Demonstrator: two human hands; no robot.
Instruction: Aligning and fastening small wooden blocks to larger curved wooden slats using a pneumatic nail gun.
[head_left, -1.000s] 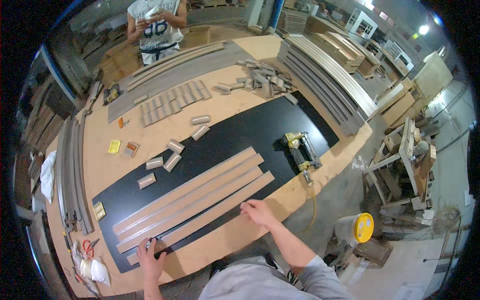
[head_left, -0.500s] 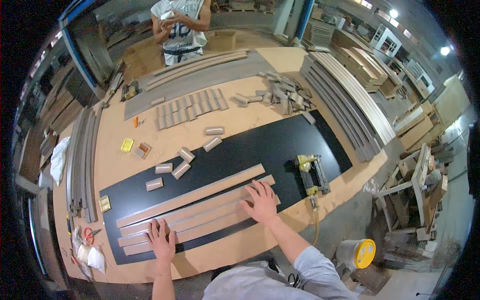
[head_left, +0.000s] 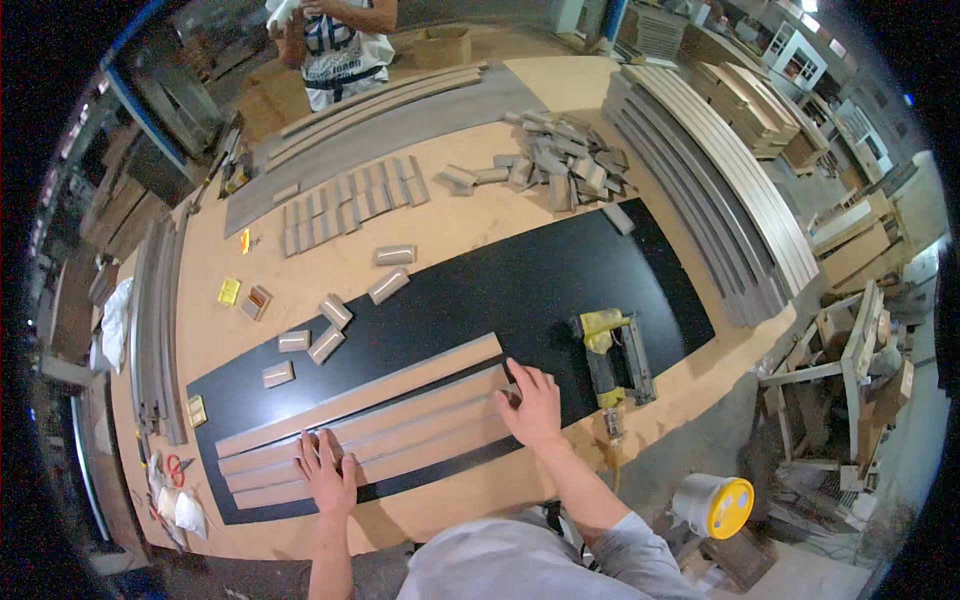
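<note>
Several long, light-brown strips with grey edges lie side by side on a black board point(head_left: 480, 290). The far strip point(head_left: 360, 393) sits slightly apart, with a dark gap before the nearer strips point(head_left: 420, 425). My left hand point(head_left: 328, 480) rests on the nearer strips toward their left part, fingers spread. At their right ends is my right hand point(head_left: 533, 410), thumb apart from the bent fingers, touching the ends and gripping nothing. To its right a yellow-green nail gun point(head_left: 604, 350) lies on the board. Short brown blocks point(head_left: 388, 286) are scattered beyond the strips.
Grey pieces are heaped point(head_left: 570, 160) at the back, beside rows of flat pieces point(head_left: 350, 203). Long profiles point(head_left: 700, 190) line the right edge, others point(head_left: 158, 330) the left. Red-handled scissors point(head_left: 177, 470) lie front left. A yellow-lidded bucket point(head_left: 715, 505) stands right; another person point(head_left: 345, 50) stands opposite.
My right hand has moved from on top of the strips to their right ends. My left hand stays on the strips. The view has shifted, and the person opposite appears higher and further left.
</note>
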